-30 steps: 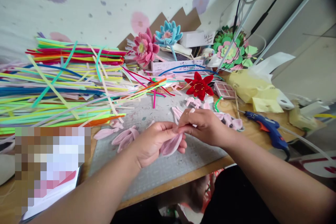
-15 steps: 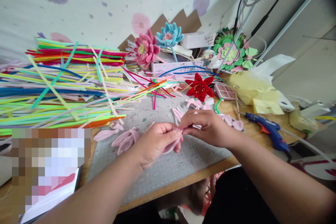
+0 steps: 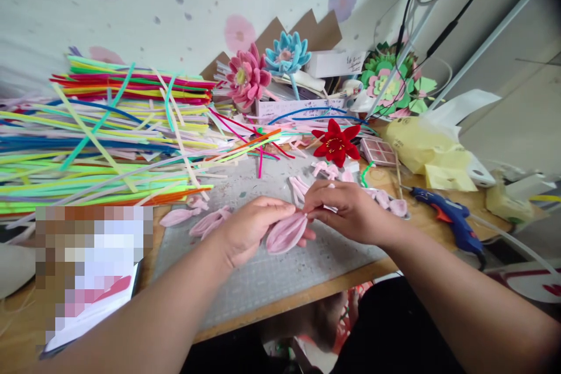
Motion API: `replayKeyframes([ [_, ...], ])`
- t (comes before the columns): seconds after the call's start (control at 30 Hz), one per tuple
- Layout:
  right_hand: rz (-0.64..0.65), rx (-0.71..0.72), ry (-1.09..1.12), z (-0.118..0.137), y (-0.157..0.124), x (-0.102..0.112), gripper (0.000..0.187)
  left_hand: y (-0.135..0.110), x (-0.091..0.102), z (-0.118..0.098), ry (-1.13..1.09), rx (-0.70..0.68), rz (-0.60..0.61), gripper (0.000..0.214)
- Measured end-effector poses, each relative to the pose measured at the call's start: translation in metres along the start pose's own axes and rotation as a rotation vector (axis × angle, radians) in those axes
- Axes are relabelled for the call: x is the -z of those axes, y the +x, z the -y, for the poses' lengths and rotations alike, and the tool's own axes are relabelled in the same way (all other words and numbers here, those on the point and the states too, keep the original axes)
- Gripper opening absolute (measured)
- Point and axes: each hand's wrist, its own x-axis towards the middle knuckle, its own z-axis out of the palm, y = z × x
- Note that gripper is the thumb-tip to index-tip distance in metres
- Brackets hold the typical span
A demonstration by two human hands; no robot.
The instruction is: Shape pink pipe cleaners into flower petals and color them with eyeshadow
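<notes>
A pale pink pipe-cleaner petal (image 3: 287, 235) hangs between my hands over the grey cutting mat (image 3: 263, 286). My left hand (image 3: 258, 222) holds it, the thumb near its pointed upper end and some fingers behind it. At that same tip, my right hand (image 3: 346, 210) pinches with thumb and forefinger. More pink petals (image 3: 210, 222) lie on the mat left of my left hand. Short pink pipe-cleaner strips (image 3: 298, 188) lie just behind my right hand, with small curled pink pieces (image 3: 326, 170) farther back.
Piled pipe cleaners (image 3: 109, 146) cover the left side. A red flower (image 3: 336, 143) lies behind my hands; pink (image 3: 248, 77) and blue (image 3: 287, 54) flowers stand at the back. A blue glue gun (image 3: 451, 216) and yellow bag (image 3: 421, 140) are at right, a partly blurred tablet (image 3: 94, 315) at left front.
The fingers of my left hand have opened out, so the petal's broad face now shows below the thumb. My right hand keeps pinching the tip. The whole view has shifted slightly.
</notes>
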Motion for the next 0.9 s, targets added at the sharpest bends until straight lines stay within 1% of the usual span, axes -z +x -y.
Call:
replayKeyframes([
  [0.2, -0.060, 0.049, 0.006, 0.000, 0.000, -0.005, 0.008, -0.001, -0.001, 0.002, 0.012, -0.024, -0.078, 0.020],
  [0.33, -0.088, 0.059, 0.009, -0.002, 0.001, -0.009, 0.007, 0.000, -0.003, 0.002, 0.093, -0.059, -0.100, 0.019],
  [0.4, -0.125, 0.058, -0.006, -0.004, 0.000, -0.010, 0.006, 0.000, -0.003, 0.002, 0.144, -0.094, -0.118, 0.020],
  [0.53, -0.220, 0.061, -0.080, -0.010, -0.003, -0.007, 0.027, 0.002, -0.003, 0.002, 0.229, -0.128, -0.145, 0.024],
  [0.57, -0.230, 0.068, -0.091, -0.010, -0.004, -0.006, 0.029, 0.002, -0.003, 0.002, 0.239, -0.131, -0.152, 0.025],
  [0.67, -0.227, 0.095, -0.162, -0.010, -0.006, -0.001, 0.019, 0.001, -0.004, 0.001, 0.245, -0.134, -0.172, 0.027],
  [0.73, -0.219, 0.113, -0.272, -0.009, -0.006, 0.002, 0.013, 0.001, -0.004, 0.000, 0.248, -0.122, -0.172, 0.028],
  [0.8, -0.214, 0.136, -0.387, -0.007, -0.005, 0.004, 0.011, 0.000, -0.005, -0.001, 0.252, -0.103, -0.165, 0.029],
  [0.9, -0.207, 0.173, -0.490, -0.004, -0.004, 0.005, 0.010, 0.001, -0.005, -0.001, 0.262, -0.103, -0.156, 0.030],
])
